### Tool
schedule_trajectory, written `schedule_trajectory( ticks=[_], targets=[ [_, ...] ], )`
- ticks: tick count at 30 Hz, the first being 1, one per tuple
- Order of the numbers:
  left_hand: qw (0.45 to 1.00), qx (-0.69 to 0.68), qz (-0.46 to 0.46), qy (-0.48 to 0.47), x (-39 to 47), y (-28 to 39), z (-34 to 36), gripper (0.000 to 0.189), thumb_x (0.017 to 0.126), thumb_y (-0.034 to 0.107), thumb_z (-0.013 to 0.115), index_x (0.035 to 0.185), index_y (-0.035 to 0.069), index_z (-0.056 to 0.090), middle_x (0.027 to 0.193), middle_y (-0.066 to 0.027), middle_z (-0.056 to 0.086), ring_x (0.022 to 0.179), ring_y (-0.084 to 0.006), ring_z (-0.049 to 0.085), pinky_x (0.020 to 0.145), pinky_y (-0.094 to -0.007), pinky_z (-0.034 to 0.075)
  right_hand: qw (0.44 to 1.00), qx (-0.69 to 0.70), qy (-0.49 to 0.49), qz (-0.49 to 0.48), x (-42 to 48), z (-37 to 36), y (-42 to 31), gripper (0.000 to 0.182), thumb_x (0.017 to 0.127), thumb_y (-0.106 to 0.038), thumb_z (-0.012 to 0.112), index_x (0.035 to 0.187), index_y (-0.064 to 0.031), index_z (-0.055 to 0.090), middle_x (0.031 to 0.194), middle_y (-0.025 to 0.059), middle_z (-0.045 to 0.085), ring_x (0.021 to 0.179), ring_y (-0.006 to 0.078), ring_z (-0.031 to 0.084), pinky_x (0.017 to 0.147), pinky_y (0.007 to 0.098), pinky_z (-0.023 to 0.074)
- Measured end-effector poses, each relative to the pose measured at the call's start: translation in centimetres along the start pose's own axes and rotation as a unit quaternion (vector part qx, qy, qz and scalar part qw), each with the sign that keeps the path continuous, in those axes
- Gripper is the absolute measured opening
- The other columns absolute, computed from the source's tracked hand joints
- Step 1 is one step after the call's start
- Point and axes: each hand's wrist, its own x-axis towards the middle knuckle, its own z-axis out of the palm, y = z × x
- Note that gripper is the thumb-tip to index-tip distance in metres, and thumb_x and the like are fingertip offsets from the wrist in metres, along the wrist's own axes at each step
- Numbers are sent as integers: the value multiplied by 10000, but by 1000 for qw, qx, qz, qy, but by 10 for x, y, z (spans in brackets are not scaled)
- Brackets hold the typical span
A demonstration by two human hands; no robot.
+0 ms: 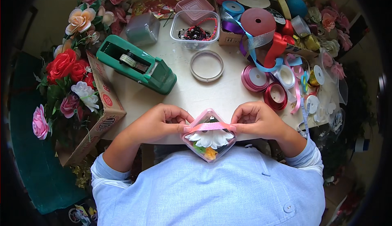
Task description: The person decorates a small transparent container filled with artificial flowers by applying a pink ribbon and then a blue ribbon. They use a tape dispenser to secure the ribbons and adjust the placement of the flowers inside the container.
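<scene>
Between my hands, a small clear square box with a pink rim (200,154) is held corner-up against the table's front edge. Inside it show a white flower (209,139) and a yellow-orange flower (210,153) with green leaves. A pink ribbon strip (211,126) lies across the box from side to side. My left hand (168,120) pinches the strip's left end at the box's edge. At the opposite edge, my right hand (251,120) pinches the other end between thumb and finger. The undersides of the box and strip are hidden.
A green tape dispenser (165,76) stands left of a roll of clear tape (207,79). Behind is a plastic tub (195,43) of beads. Ribbon spools (258,24) crowd the right side. A cardboard box (105,103) and artificial flowers (62,63) border the left.
</scene>
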Motion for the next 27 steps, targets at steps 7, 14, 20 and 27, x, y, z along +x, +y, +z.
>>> schedule_trajectory(
  ticks=[7, 14, 20, 27],
  targets=[
    [997, -72, 19, 19, -9, -7, 10, 262, 859, 56, 654, 1095, -15, 566, 1005, -65, 642, 891, -99, 619, 807, -248, 504, 998, 40, 15, -51, -5, 3, 12, 124, 818, -9, 690, 889, 2, 589, 849, 31, 632, 779, 74, 610, 683, 211, 493],
    [979, -200, 16, -15, -10, -15, 12, 272, 879, 71, 635, 1112, 0, 512, 974, -57, 642, 852, -93, 635, 733, -219, 526, 998, 43, 32, -43, -8, 6, 10, 108, 823, -27, 696, 901, 7, 630, 843, 23, 641, 774, 66, 603, 674, 205, 480],
    [980, -188, 64, -6, 2, -11, 5, 270, 879, 83, 630, 1108, -15, 524, 970, -61, 640, 839, -98, 632, 740, -231, 521, 992, 39, 60, -108, 6, -3, 10, 104, 822, -31, 699, 908, 13, 663, 869, 33, 650, 772, 75, 607, 683, 203, 475],
    [971, -207, 119, -1, 20, 14, -14, 279, 885, 108, 629, 1120, -6, 531, 996, -39, 625, 879, -93, 606, 774, -249, 501, 979, 83, 96, -158, 23, -19, -17, 161, 815, -4, 694, 966, 28, 647, 905, 60, 654, 814, 117, 634, 749, 235, 508]
  ],
)
